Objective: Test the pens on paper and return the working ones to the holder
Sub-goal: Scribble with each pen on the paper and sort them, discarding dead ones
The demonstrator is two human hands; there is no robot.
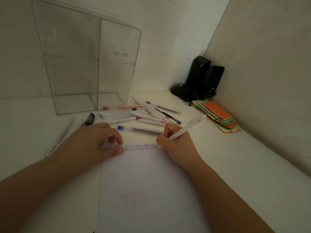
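A white sheet of paper (148,182) lies on the desk before me, with two rows of small written marks along its top edge. My right hand (175,142) grips a white pen (188,126), its tip down at the right end of those marks. My left hand (99,140) lies flat on the paper's top left corner, fingers spread. Beyond the paper lies a loose pile of white pens (134,115) with coloured caps. A tall clear acrylic holder (87,64) stands at the back left with nothing visible in it.
A black marker (90,119) lies left of the pile, and another pen (52,148) lies by my left forearm. Two black speakers (202,78) with cables stand in the back right corner. A stack of coloured paper slips (217,115) sits against the right wall.
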